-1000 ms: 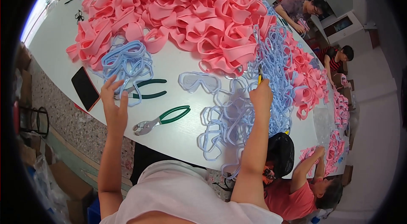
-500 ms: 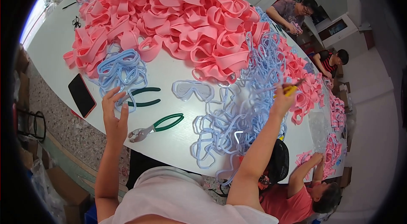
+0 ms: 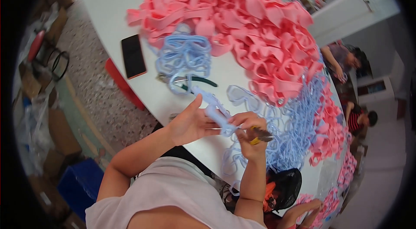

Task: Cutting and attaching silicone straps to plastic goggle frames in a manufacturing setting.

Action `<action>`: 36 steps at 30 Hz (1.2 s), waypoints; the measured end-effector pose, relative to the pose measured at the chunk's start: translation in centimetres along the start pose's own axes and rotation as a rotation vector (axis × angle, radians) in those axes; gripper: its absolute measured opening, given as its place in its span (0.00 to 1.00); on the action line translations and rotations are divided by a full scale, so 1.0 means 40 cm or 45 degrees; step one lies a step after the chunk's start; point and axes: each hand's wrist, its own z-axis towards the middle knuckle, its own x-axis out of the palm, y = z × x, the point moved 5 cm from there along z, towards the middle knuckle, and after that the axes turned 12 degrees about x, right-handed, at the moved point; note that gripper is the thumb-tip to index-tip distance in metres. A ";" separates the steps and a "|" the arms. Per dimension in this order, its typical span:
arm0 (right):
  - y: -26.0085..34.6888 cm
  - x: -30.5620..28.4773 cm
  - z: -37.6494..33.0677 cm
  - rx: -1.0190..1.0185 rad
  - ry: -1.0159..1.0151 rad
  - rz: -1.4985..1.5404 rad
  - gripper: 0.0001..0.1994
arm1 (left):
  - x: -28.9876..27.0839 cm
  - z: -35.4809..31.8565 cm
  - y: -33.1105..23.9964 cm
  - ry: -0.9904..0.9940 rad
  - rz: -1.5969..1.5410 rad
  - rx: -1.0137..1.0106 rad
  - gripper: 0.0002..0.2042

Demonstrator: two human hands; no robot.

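My left hand (image 3: 193, 123) reaches in from the left with its thumb raised and fingers stretched out, their tips against a light blue, goggle-shaped soft frame (image 3: 219, 117). My right hand (image 3: 250, 131) is closed around yellow-handled cutters (image 3: 260, 136), blades pointing right. Its fingertips also pinch the frame's right end. Motion blurs the frame. Just beyond my hands lie green-handled pliers (image 3: 201, 80), partly under a loose blue loop. Another blue goggle-shaped piece (image 3: 242, 94) lies flat on the table beyond my right hand.
Pink bands (image 3: 268, 38) form a large heap at the back. Tangled blue strips (image 3: 299, 120) lie to the right, a smaller blue bundle (image 3: 184, 53) to the left. A phone (image 3: 133, 56) lies near the left edge, beside a red stool (image 3: 123, 84). Other people (image 3: 342, 60) work at right.
My right hand has come left from over the blue strips with the cutters. My left hand has moved right to meet it, and a blue frame is now between them. The view has turned.
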 end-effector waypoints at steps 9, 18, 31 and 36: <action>-0.073 0.208 0.024 0.241 0.448 -0.329 0.21 | -0.022 -0.145 -0.065 -0.201 0.269 0.221 0.25; -0.073 0.259 0.043 0.316 0.213 -1.204 0.23 | -0.053 -0.199 -0.104 -0.306 1.225 0.538 0.22; -0.076 0.277 0.044 0.293 0.242 -1.222 0.21 | -0.021 -0.193 -0.077 -0.255 1.364 0.683 0.17; -0.081 0.304 0.039 0.174 0.263 -1.264 0.18 | -0.032 -0.234 -0.080 -0.337 1.421 0.616 0.16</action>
